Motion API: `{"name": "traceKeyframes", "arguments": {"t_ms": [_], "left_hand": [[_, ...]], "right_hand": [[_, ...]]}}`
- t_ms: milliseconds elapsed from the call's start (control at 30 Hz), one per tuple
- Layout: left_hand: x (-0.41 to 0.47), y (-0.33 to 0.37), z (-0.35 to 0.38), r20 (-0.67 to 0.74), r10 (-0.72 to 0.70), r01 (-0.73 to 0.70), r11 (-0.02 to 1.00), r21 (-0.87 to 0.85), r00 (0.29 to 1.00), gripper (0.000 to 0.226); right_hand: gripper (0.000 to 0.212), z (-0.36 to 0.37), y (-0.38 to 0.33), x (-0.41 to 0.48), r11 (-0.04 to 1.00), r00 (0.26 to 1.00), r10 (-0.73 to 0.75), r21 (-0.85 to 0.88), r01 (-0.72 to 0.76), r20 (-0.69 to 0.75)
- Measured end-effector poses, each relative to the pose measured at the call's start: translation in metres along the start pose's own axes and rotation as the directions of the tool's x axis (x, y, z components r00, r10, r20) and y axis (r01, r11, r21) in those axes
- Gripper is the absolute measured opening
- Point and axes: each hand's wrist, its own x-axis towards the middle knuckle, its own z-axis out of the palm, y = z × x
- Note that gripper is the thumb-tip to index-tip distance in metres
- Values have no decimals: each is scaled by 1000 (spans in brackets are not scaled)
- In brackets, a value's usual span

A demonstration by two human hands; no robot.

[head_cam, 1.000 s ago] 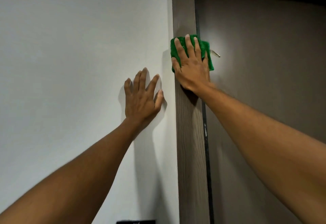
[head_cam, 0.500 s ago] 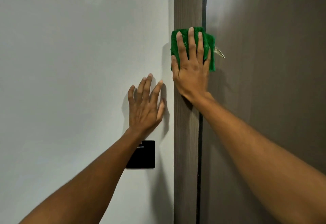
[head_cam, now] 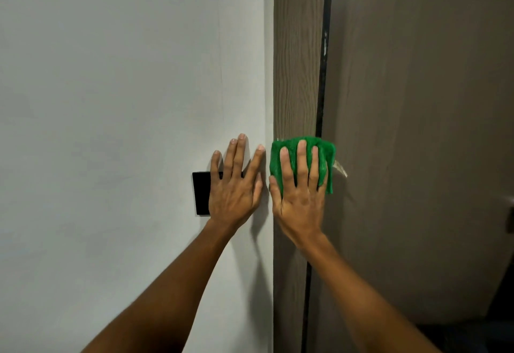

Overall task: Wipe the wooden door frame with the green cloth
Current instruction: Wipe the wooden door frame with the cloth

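Fingers flat on fuzzy green cloth against grained wooden door frame.

Both arms reach forward and up; the left hand lies flat with fingers spread, the right hand flat, fingers extended.

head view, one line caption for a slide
Right hand presses green cloth on wooden door frame; left hand flat on wall.
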Motion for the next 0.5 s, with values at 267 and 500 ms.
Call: {"name": "traceKeyframes", "arguments": {"t_ms": [267,500], "left_hand": [[-16,4,-11,-7,27,-28,994,-107,1000,55],[-80,45,-26,75,-151,167,936,-311,986,44]], "right_hand": [[60,-19,-3,-91,979,938,64,163,-126,340],[80,-56,14,-56,855,863,443,175,-488,242]]}}
